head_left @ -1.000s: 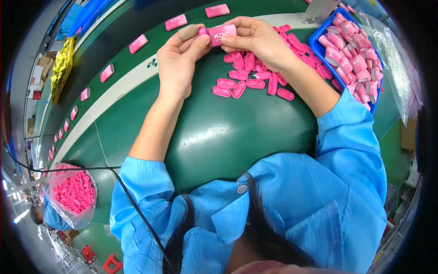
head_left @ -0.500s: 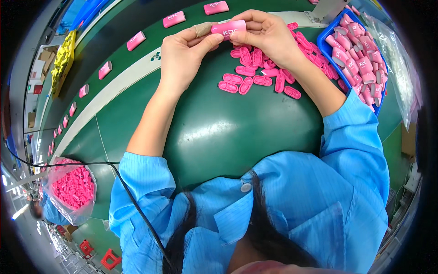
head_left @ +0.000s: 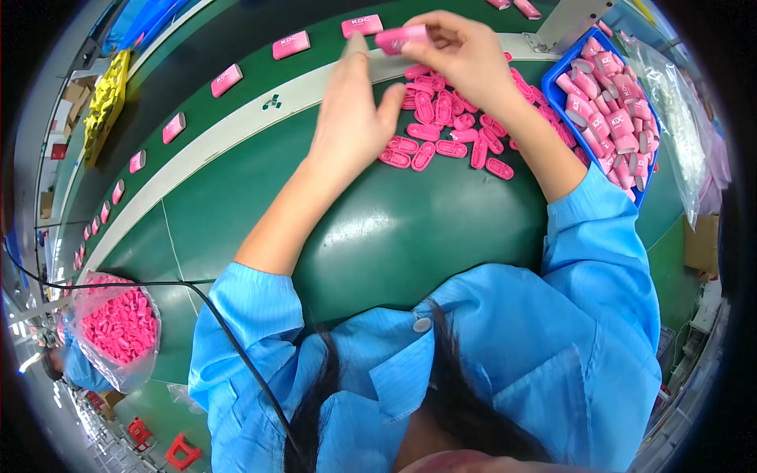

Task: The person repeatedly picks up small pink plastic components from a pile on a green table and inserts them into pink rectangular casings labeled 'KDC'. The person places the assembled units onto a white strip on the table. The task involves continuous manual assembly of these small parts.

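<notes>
My right hand (head_left: 465, 59) pinches a pink flattened tube-shaped casing (head_left: 400, 39) with pale lettering, held above the white rail of the belt. The casing is slightly smeared by motion. My left hand (head_left: 355, 110) is just left of it, fingers stretched out and thumb apart, with nothing in it. Its fingertips are blurred and overlap a casing on the belt. Beneath and nearer than my right hand lies a loose heap of pink oval end caps (head_left: 426, 106) on the green table (head_left: 355, 229).
Pink casings (head_left: 291, 45) stand spaced along the dark green belt (head_left: 197, 91) curving leftward. A blue bin (head_left: 552, 87) full of casings is on the right, beside a clear plastic bag (head_left: 670, 110). At left, a clear bag holds pink parts (head_left: 118, 323); a black cable (head_left: 236, 355) crosses nearby.
My left hand has let go of the casing, shifted right and nearer, and spread its fingers. The right hand alone keeps the casing. Casings on the belt have moved slightly leftward.
</notes>
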Demonstrator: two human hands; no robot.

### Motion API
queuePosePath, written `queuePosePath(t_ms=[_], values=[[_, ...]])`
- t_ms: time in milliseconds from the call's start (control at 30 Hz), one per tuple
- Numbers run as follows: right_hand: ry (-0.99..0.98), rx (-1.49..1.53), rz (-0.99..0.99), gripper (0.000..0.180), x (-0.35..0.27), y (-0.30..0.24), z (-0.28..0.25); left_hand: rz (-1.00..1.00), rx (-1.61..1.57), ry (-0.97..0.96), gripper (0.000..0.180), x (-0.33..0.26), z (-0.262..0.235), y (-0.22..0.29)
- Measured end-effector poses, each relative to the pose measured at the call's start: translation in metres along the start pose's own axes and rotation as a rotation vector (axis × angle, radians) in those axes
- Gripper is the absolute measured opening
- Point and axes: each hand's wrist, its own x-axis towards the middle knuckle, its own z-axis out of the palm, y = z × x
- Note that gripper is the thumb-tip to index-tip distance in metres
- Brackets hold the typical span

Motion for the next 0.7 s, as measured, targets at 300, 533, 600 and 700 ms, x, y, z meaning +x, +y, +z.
queuePosePath(t_ms=[300, 533, 600, 700], values=[[-0.071, -0.396, 0.345, 0.029, 0.089, 0.062, -0.06, -0.021, -0.021, -0.292, 0.03, 0.007, -0.004, 0.026], [0.114, -1.147, 0.359, 0.03, 0.11, 0.067, -0.089, -0.128, -0.238, -0.313, 0.03, 0.008, -0.011, 0.018], [0.12, -1.112, 0.36, 0.029, 0.104, 0.066, -0.09, -0.28, -0.454, -0.338, 0.029, 0.009, -0.016, 0.009], [0.221, -1.086, -0.195, 0.03, 0.091, 0.064, -0.085, -0.593, -0.924, -0.32, 0.037, 0.017, -0.02, 0.0]])
